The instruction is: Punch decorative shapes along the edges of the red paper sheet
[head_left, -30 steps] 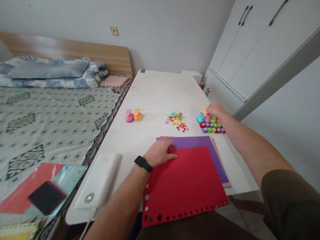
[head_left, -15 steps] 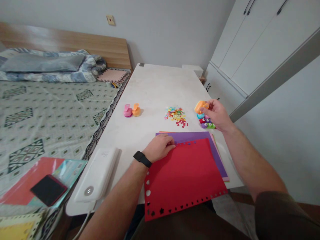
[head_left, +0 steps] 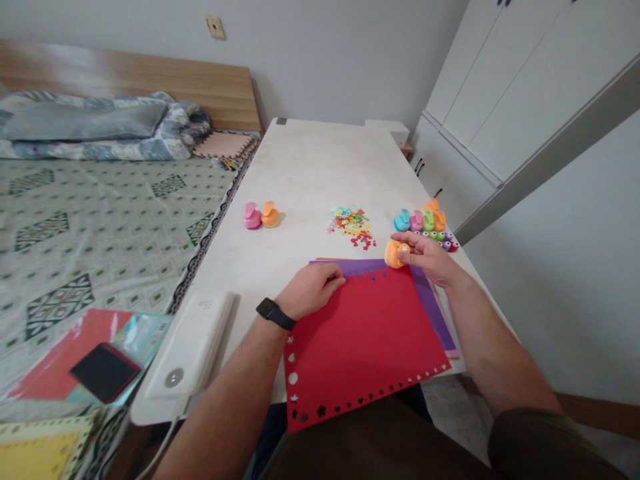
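Note:
A red sheet of paper [head_left: 365, 333] with small shapes punched along its edges lies over a purple sheet [head_left: 435, 310] and overhangs the table's front edge. My left hand [head_left: 316, 288], fingers closed, grips the red sheet at its upper left. Between the fingers and thumb of my right hand [head_left: 433, 259] is an orange craft punch [head_left: 395, 253], by the red sheet's far edge. Behind that hand stand several colourful craft punches [head_left: 417, 220]. A pile of punched paper shapes [head_left: 350, 223] lies beyond the sheets.
A pink punch [head_left: 253, 217] and another orange punch [head_left: 270, 215] stand left on the white table [head_left: 320, 160]. A white power-bank-like box [head_left: 195, 353] with a cable lies at the table's left edge. On the bed rests a phone [head_left: 105, 372].
My right hand has brought the orange punch from the group of punches at the right toward the red sheet's far edge. My left hand stays on the red sheet.

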Tool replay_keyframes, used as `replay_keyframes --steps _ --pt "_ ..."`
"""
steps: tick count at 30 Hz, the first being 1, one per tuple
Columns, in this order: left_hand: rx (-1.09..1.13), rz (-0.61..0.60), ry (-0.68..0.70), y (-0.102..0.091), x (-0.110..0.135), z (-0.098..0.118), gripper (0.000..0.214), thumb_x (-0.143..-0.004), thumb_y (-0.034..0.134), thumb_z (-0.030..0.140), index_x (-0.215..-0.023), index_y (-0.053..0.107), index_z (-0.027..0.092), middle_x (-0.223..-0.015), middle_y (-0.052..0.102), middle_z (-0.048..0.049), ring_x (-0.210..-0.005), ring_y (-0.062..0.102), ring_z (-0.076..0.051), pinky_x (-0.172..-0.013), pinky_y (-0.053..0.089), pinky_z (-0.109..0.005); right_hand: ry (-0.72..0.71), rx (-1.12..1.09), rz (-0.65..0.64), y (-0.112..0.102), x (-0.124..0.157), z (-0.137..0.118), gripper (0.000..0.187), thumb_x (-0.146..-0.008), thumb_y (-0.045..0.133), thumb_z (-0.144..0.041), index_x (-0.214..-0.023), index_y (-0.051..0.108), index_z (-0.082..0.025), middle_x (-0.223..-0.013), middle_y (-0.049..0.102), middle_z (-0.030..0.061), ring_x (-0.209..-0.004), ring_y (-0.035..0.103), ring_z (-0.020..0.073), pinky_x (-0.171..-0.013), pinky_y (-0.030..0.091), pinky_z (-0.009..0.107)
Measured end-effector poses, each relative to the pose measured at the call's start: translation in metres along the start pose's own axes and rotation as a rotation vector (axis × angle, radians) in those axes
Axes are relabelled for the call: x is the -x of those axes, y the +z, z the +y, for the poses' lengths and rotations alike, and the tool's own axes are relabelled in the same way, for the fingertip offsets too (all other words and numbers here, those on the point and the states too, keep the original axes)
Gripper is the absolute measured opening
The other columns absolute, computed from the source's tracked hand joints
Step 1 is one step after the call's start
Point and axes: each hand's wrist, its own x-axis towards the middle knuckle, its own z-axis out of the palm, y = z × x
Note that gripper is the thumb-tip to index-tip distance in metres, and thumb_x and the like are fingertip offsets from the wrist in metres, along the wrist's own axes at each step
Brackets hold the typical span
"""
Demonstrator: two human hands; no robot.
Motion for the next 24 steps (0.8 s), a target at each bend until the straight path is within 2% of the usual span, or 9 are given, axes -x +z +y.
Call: replay_keyframes --steps 7,13,24 --pt "0.004 0.014 -0.002 -0.0026 -0.0001 -0.0004 0.022 -0.1 0.053 0.033 -0.093 0.07 0.022 -0.086 0.073 -0.0035 -0.079 0.064 -0.018 -0.072 0.046 -0.03 0.042 0.012 -0.081 -0.0024 0.0036 0.004 0.056 -0.075 0.087 -0.041 -0.126 0.07 -0.022 -0.117 0.074 0.0082 -0.105 0.07 0.0254 -0.098 0.054 0.044" --pt "0.019 0.007 -0.006 -0.0035 0.0 0.0 0.02 -0.1 0.054 0.033 -0.094 0.07 0.022 -0.086 0.073 -0.0033 -0.079 0.065 -0.018 -0.073 0.047 -0.03 -0.025 0.0 0.04 -0.0009 0.0002 0.0063 0.055 -0.075 0.087 -0.043 -0.124 0.07 -0.024 -0.118 0.073 0.0063 -0.109 0.068 0.0265 -0.1 0.053 0.044" --pt "0.012 0.03 0.003 -0.003 0.0009 -0.0021 0.021 -0.101 0.054 0.032 -0.094 0.071 0.02 -0.088 0.072 -0.0044 -0.081 0.064 -0.018 -0.074 0.046 -0.029 0.052 0.02 -0.108 0.0007 0.0033 0.0078 0.055 -0.079 0.084 -0.044 -0.126 0.069 -0.019 -0.114 0.074 0.009 -0.101 0.07 0.0242 -0.095 0.054 0.04"
